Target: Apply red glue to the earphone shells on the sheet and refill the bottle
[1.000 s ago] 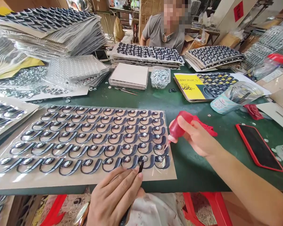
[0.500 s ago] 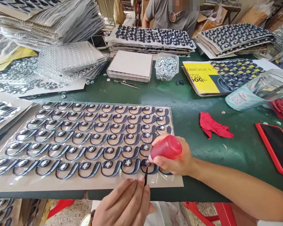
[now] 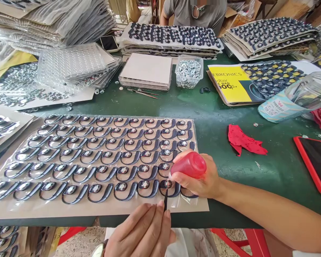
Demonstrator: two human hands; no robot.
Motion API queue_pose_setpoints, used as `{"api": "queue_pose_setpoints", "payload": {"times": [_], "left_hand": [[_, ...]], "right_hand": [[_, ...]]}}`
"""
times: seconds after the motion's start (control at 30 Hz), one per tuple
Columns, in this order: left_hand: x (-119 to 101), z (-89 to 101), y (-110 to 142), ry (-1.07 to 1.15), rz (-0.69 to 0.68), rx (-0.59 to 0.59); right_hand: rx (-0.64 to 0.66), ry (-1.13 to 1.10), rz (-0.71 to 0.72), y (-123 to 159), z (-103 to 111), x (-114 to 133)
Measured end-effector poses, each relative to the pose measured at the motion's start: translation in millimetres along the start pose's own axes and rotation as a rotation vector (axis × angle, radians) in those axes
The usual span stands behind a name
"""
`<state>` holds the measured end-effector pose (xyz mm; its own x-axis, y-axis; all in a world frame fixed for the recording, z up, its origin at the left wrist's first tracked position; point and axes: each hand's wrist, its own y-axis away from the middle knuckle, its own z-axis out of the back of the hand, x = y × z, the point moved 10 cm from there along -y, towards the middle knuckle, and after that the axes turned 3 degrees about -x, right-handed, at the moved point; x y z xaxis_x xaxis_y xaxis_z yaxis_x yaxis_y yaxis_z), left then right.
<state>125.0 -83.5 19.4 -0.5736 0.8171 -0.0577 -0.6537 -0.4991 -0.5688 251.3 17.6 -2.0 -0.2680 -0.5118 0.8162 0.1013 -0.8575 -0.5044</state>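
One right hand (image 3: 208, 180), curled round bottle (image 3: 189, 165)

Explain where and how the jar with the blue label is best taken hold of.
Probably around the blue label, from the near side, thumb opposite fingers. The jar looks rounded there, so a hand could wrap it; it leans in this view, clear end to the upper right, with bare table on the near side.

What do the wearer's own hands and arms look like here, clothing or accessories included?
Both are ungloved, with no rings in view. The left hand has what looks like a pale, shiny watch at its wrist. The right hand has a bare wrist and forearm, up to a whitish sleeve edge.
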Motion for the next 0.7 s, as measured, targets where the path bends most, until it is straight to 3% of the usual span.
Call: {"api": "queue_pose_setpoints", "payload": {"times": [0.2, 0.47, 0.7], "left_hand": [[-2, -3.2, 3, -0.028, -0.025, 0.060], [0, -0.1, 2, 0.006, 0.017, 0.021], [8, 1.4, 0, 0.060, 0.067, 0.014]], "right_hand": [[0.002, -0.025, -0.072, 2, 3, -8], [-0.045, -0.018, -0.033, 1, 8, -4], [-0.009, -0.009, -0.076, 0, 5, -6]]}}
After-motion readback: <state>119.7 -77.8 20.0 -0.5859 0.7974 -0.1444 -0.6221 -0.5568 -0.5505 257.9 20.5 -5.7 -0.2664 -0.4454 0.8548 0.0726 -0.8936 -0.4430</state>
